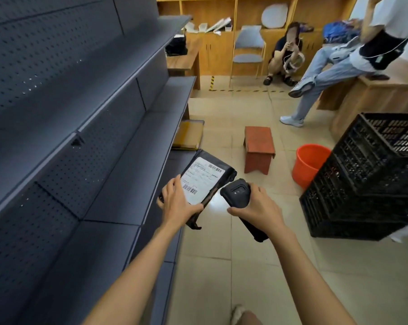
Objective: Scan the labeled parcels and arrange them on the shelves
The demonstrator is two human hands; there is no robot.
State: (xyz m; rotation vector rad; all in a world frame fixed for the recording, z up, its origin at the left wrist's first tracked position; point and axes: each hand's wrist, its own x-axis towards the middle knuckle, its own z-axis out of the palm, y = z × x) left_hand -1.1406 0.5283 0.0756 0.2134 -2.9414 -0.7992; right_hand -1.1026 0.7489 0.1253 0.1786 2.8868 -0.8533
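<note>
My left hand (177, 202) grips the near end of a flat black parcel (224, 174), whose white shipping label with barcodes faces up. My right hand (256, 205) holds a black handheld scanner (235, 193) by its grip, its head tilted toward the parcel's right edge and close to it. Both are held over the floor just right of the dark grey metal shelves (118, 179), which run along the left. The shelf boards in view are bare.
Black plastic crates (367, 184) are stacked at right, with an orange bucket (310, 163) beside them. A small red stool (259, 148) stands on the tiled floor ahead. A yellow flat package (189, 134) lies by the shelf end. Two people are farther back near wooden cabinets.
</note>
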